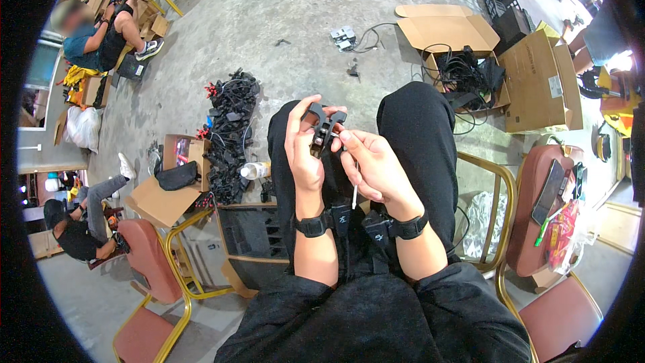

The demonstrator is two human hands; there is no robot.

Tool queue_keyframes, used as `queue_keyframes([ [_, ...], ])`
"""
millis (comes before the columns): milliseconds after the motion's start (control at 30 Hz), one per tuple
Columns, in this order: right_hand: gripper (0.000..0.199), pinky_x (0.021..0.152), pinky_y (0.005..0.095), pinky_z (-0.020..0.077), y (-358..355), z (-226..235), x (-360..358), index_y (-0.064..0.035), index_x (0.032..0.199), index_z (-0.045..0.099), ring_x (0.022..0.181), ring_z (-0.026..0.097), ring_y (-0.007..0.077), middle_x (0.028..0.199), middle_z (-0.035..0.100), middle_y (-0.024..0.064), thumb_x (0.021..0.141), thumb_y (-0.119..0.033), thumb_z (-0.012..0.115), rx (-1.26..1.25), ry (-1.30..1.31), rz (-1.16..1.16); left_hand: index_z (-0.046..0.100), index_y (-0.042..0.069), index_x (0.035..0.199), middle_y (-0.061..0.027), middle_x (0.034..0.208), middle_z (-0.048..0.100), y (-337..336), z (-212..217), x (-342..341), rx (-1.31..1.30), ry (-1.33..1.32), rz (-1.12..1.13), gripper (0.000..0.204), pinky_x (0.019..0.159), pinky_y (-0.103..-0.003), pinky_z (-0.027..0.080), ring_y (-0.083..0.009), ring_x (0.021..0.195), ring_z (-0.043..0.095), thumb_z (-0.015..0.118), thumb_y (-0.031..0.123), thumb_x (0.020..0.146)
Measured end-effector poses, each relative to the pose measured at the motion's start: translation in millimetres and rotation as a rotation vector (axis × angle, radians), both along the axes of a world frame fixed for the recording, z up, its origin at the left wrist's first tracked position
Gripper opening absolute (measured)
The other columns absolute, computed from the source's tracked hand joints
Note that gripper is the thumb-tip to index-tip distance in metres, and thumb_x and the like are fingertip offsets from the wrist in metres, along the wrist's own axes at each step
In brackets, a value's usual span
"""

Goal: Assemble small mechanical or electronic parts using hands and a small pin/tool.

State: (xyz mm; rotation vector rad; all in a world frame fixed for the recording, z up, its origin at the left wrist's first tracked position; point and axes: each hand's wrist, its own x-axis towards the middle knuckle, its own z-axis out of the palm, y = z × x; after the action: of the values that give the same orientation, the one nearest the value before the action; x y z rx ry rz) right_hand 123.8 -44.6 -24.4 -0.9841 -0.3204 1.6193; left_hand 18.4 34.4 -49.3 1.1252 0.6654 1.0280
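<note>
Above my lap, my left hand (306,161) is closed around a small black plastic part (321,126) with two curved prongs at its top. My right hand (381,169) meets it from the right, thumb and forefinger pinched against the part's side. A thin white stick (355,196) sticks out below the right fingers, pointing down toward my lap; its exact kind cannot be made out. Both wrists wear black straps with small black boxes.
Left of my legs lie a long heap of black parts with cables (232,138), a bottle (254,171) and a cardboard box with a black pouch (178,176). An open box of cables (463,77) stands ahead right. Chairs (149,259) flank me; two people sit at the left.
</note>
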Motion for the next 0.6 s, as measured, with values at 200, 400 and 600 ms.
queue_keyframes([
  [200, 0.030, 0.022, 0.0212, 0.0187, -1.7, 0.4, 4.1, -0.0023, 0.095, 0.054, 0.023, 0.027, 0.0065, 0.048, 0.043, 0.0001, 0.103, -0.029, 0.042, -0.021, 0.124, 0.001, 0.045, -0.001, 0.127, -0.0272, 0.108, 0.063, 1.6, -3.7, -1.0, -0.011, -0.006, -0.016, 0.047, 0.080, -0.034, 0.052, -0.0260, 0.086, 0.064, 0.038, 0.022, 0.087],
  [400, 0.030, 0.023, 0.0231, 0.0195, -0.4, -0.3, 1.0, -0.0007, 0.097, 0.053, 0.024, 0.030, 0.0079, 0.049, 0.047, 0.0033, 0.104, -0.026, 0.039, -0.006, 0.131, 0.011, 0.045, -0.003, 0.128, -0.0280, 0.110, 0.062, 3.0, -4.8, -4.1, -0.004, 0.021, 0.012, 0.048, 0.081, -0.035, 0.052, -0.0276, 0.089, 0.065, 0.038, 0.021, 0.087],
  [600, 0.028, 0.026, 0.0243, 0.0243, 0.4, 1.0, -10.2, -0.0009, 0.096, 0.054, 0.026, 0.033, 0.0092, 0.049, 0.048, 0.0036, 0.103, -0.023, 0.039, 0.005, -0.265, -0.047, 0.046, -0.004, 0.129, -0.0277, 0.111, 0.063, 2.6, -4.9, -1.0, -0.030, -0.043, 0.007, 0.046, 0.086, -0.031, 0.049, -0.0242, 0.096, 0.063, 0.032, 0.012, 0.089],
])
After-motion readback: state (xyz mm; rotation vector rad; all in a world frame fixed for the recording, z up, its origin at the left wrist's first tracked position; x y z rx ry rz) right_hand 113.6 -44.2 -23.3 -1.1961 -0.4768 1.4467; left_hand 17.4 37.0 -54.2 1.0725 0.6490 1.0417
